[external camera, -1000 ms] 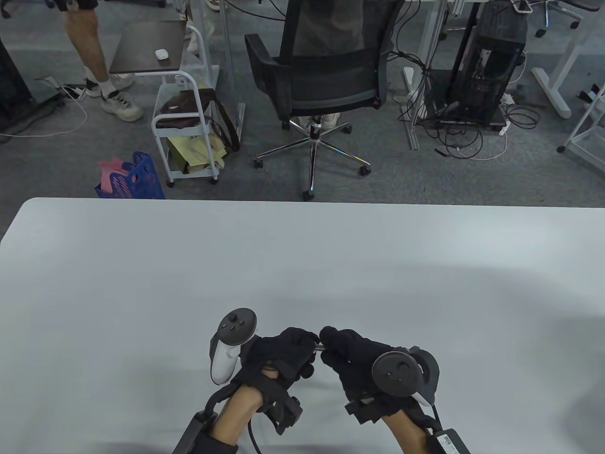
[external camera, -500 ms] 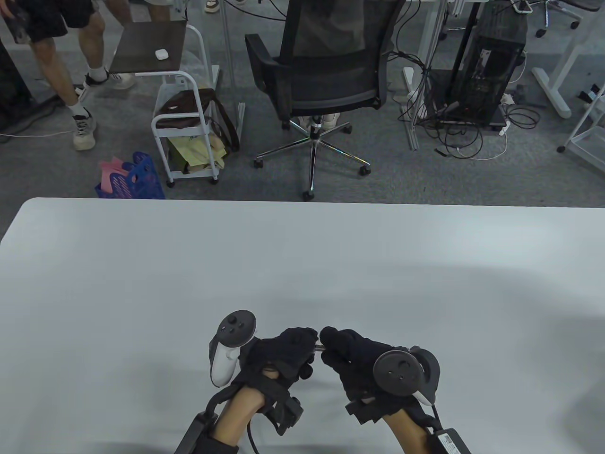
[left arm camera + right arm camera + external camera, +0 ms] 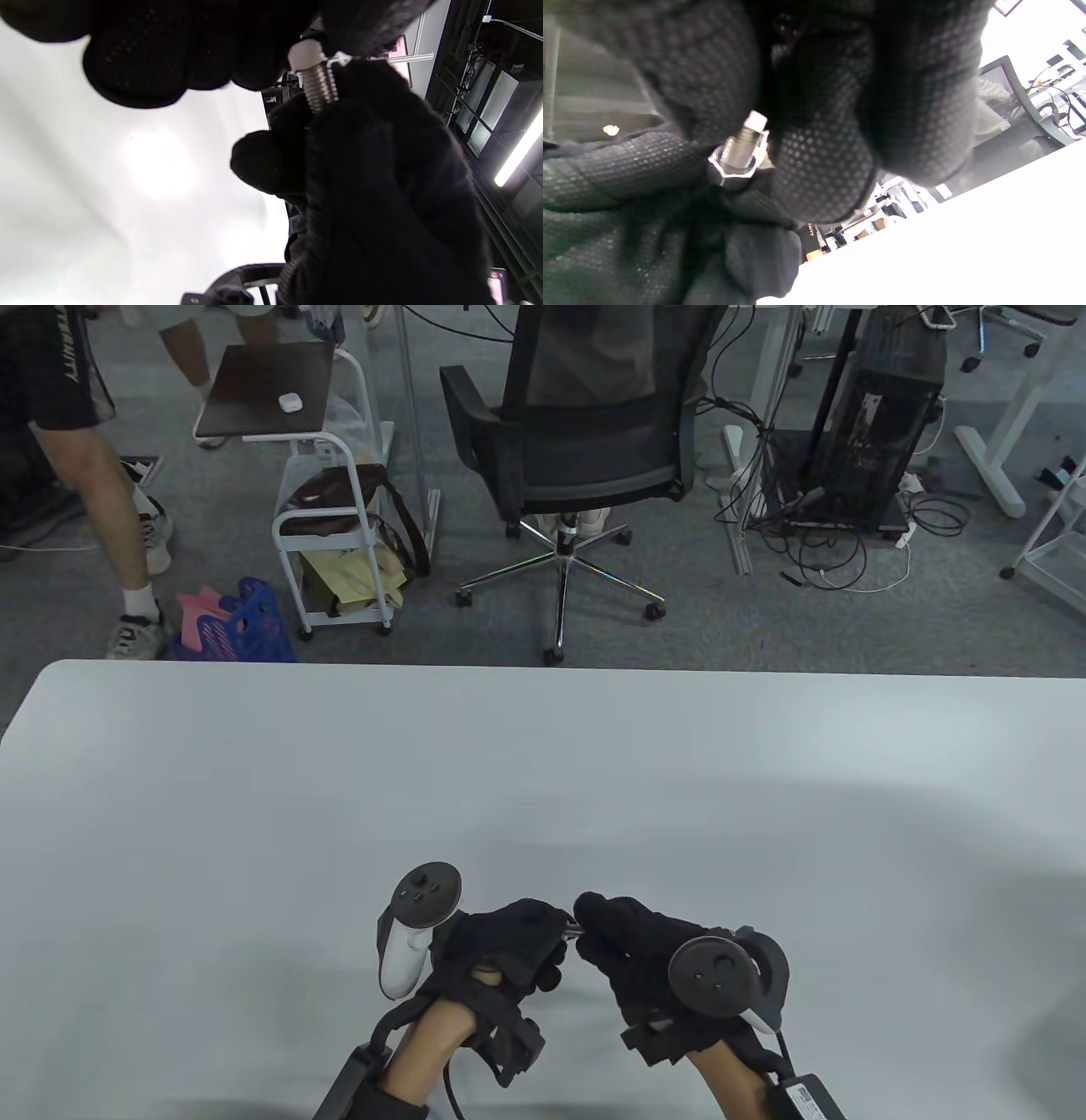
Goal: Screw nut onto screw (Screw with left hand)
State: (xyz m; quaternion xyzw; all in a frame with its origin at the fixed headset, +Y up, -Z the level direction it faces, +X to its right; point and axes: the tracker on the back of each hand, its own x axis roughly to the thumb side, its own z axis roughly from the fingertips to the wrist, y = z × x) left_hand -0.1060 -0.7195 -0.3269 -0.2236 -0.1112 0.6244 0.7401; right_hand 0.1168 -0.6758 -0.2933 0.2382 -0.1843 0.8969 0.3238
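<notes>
Both gloved hands low over near counter edge, fingertips meeting at centre. Left hand curled, knuckles toward right, tracker on its back upright at left side. Right hand curled, fingers pointing left, closed in pinch; tracker disc on its back faces up. Bare forearms enter from bottom edge, angled inward.

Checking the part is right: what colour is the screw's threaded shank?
Silvery bare metal screw, clearest in the left wrist view.
</notes>
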